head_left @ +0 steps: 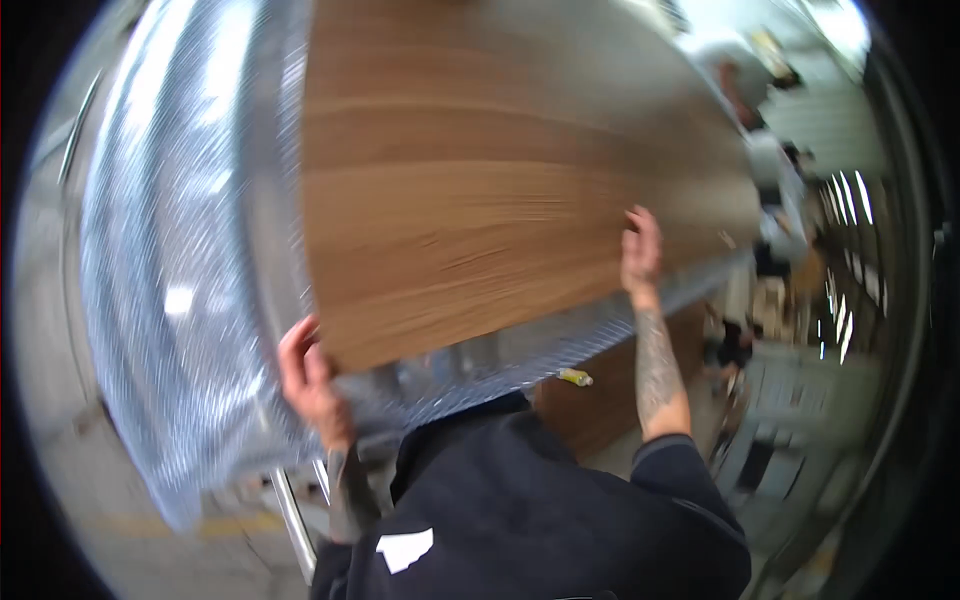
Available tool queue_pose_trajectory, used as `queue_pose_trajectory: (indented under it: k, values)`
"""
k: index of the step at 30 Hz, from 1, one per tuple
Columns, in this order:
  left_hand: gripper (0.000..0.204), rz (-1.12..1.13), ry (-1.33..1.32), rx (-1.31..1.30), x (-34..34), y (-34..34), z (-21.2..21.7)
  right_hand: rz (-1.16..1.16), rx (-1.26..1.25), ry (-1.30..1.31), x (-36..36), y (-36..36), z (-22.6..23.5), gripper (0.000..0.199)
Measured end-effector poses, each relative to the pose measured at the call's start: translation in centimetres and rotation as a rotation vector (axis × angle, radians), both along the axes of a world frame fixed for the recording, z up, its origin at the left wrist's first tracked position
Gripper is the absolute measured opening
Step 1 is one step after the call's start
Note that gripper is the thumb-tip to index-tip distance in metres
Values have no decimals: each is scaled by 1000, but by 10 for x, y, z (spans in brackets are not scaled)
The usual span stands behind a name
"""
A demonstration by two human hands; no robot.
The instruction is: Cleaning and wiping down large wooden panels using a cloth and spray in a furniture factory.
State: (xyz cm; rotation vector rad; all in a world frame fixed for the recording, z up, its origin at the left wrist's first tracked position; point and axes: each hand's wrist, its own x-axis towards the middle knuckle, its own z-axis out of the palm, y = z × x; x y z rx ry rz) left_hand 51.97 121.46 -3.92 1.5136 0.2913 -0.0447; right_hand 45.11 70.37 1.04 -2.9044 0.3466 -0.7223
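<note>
A large wood-grain panel (pixel 480 200) lies flat in front of me on bubble wrap (pixel 200 240), which spreads beyond its left and near edges. My left hand (pixel 315 385) is at the panel's near left corner. Its fingers are slightly bent and apart, beside the edge and over the wrap. Further right, my right hand (pixel 642 255) reaches over the near edge, with its palm above the panel and its fingers extended and a little curved. Nothing shows in that hand; whether it presses on the surface I cannot tell.
Below the near edge is another brown board (pixel 620 375), with a small yellow-labelled bottle (pixel 575 377) by it. Metal tubes (pixel 293 520) of a stand show at lower left. Several people are blurred at the right, one a person in dark clothing (pixel 735 345). Pale cabinets (pixel 790 390) stand behind.
</note>
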Motion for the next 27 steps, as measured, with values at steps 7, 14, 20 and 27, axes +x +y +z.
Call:
queue_pose_trajectory:
  k: [7, 14, 20, 27]
  values:
    - [43, 2, -64, 104, 6, -22, 0, -144, 9, -188, -13, -19, 11, 23]
    - [53, 2, -328, 406, 4, -32, 5, -244, 113, -284, -19, -20, 12, 27]
    - [43, -18, -905, 936, -18, -127, 76, -11, 138, -623, -26, -18, 13, 24]
    - [28, -527, -970, 679, -116, -291, 99, 369, 574, -454, -48, -25, 9, 26]
